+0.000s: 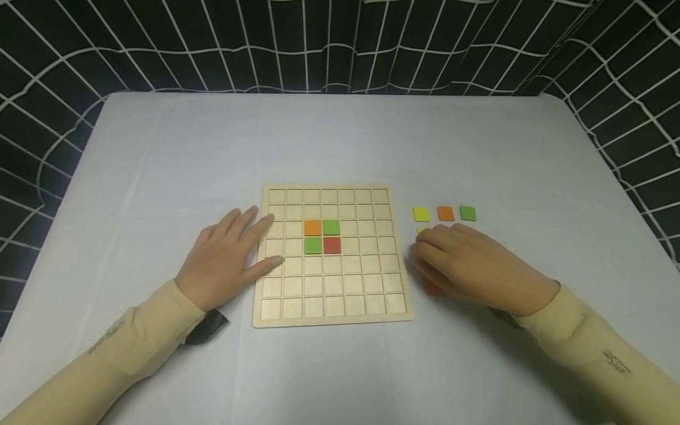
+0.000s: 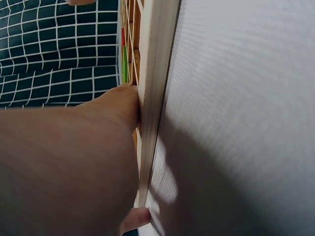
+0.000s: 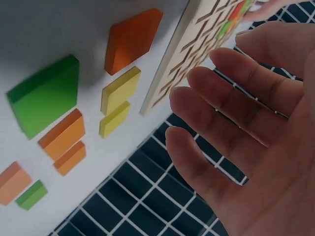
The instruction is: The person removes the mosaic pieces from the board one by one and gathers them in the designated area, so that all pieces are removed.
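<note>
A square wooden grid board (image 1: pixel 333 285) lies on the table. In its middle cells are an orange tile (image 1: pixel 312 228), two green tiles (image 1: pixel 331 227) and a red tile (image 1: pixel 332 245). My left hand (image 1: pixel 223 260) rests with spread fingers over the board's left edge, the thumb at the rim in the left wrist view. Just right of the board, my right hand (image 1: pixel 464 265) hovers over loose tiles. Its fingers (image 3: pixel 226 118) are loosely bent and hold nothing in the right wrist view. Below it lie a large-looking green tile (image 3: pixel 44 96) and an orange-red tile (image 3: pixel 133 42).
A yellow tile (image 1: pixel 421 214), an orange tile (image 1: pixel 445 213) and a green tile (image 1: pixel 468 213) form a row beyond my right hand. An orange-red tile (image 1: pixel 432 287) is partly covered by that hand. White cloth covers the table (image 1: pixel 329 141), with dark grid-patterned fabric (image 1: pixel 297 47) around it.
</note>
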### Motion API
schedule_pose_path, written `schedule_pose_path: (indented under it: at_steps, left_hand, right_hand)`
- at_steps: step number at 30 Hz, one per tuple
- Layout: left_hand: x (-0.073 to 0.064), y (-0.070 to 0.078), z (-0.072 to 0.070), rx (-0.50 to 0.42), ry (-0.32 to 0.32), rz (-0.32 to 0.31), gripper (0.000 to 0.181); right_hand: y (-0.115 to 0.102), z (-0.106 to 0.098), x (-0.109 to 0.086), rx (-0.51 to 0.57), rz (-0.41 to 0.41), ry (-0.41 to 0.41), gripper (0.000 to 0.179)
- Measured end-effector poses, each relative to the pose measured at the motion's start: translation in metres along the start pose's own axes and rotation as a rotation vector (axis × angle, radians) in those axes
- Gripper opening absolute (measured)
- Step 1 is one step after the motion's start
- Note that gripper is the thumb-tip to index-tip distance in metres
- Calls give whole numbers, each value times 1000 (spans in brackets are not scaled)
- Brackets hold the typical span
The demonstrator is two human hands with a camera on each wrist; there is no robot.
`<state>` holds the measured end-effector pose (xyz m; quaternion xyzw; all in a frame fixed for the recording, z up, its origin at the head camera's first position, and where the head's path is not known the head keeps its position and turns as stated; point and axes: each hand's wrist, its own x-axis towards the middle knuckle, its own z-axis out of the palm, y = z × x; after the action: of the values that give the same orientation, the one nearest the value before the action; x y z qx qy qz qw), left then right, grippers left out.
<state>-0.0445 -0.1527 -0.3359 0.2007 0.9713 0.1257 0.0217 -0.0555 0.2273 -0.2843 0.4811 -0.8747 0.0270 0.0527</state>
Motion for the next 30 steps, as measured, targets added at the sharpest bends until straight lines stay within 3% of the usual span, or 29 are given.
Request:
schedule_pose_path:
  at_steps: [19,30]
  left_hand:
    - [0,0,0,6,-19,-7,72]
    - [1,1,-1,8,-28,-11,72]
  right_hand:
    - [11,11,59,33,-33,-28,9]
    - [9,14,94,62,-109,-38,13]
